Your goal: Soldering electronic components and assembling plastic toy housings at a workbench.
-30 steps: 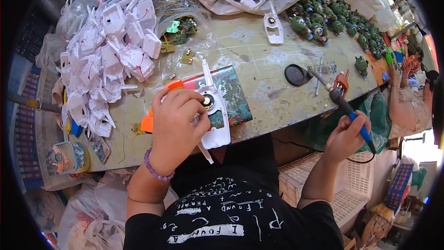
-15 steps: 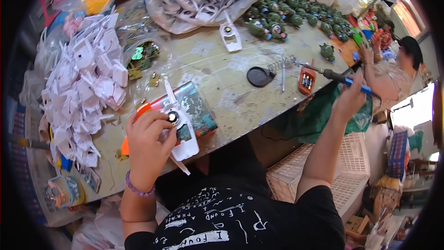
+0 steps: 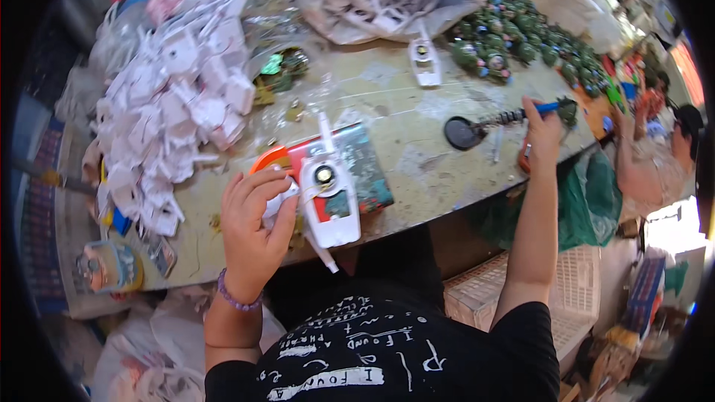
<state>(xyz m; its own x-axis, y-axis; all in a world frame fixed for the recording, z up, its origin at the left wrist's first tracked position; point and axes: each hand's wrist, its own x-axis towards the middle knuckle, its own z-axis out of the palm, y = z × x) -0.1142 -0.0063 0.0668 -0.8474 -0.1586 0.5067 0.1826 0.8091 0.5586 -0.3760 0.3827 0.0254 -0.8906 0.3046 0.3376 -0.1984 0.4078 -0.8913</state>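
My left hand (image 3: 257, 219) is closed around a small white plastic piece (image 3: 277, 199), partly hidden by the fingers. Right beside it, a white plastic housing (image 3: 339, 223) with a round black-and-gold centre lies across a red and green box (image 3: 372, 171). An orange curved object (image 3: 269, 158) shows behind my left fingers. My right hand (image 3: 542, 134) grips a soldering iron (image 3: 550, 107) by its blue handle. The iron points left into a coiled spring holder (image 3: 488, 120) beside a round black dish (image 3: 463, 134). A reddish-brown tray (image 3: 524, 158) is partly covered by my right hand.
White housings (image 3: 179, 97) are heaped at left. A sack (image 3: 328, 18) of white parts stands at the back, with one housing (image 3: 424, 67) in front. Green figures (image 3: 514, 30) pile up back right. A co-worker (image 3: 655, 164) sits at right; a crate (image 3: 566, 283) stands below the table edge.
My right hand has brought the soldering iron leftward to the spring holder. My left hand has left the housing's centre and now holds a small white piece beside it. The view has shifted.
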